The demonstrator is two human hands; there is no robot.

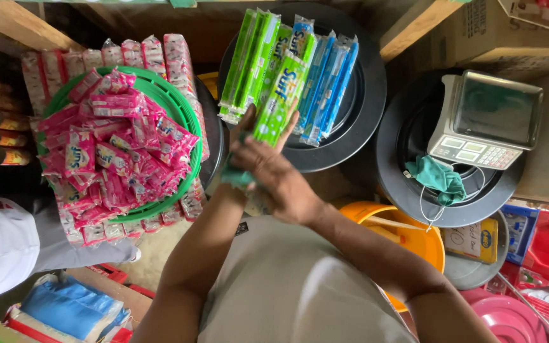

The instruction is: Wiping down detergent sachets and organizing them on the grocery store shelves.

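We look straight down on our two hands over a black round lid (366,95). Our right hand (274,178) lies on top, fingers pressed together and pointing up the frame, fingertips curled around the lower end of a green detergent sachet strip (279,101). Our left hand (244,166) is mostly hidden beneath the right; only its thumb side shows, touching the same strip's lower end, and we cannot tell how its fingers sit. The strip lies tilted across a row of green strips (249,60) and blue strips (326,86) fanned on the lid. Left: a green basket (185,114) heaped with pink sachets (112,152). Right: a weighing scale (487,121) on another black lid, a teal face mask (440,178) just beside it. Orange bucket (414,238) near our right forearm
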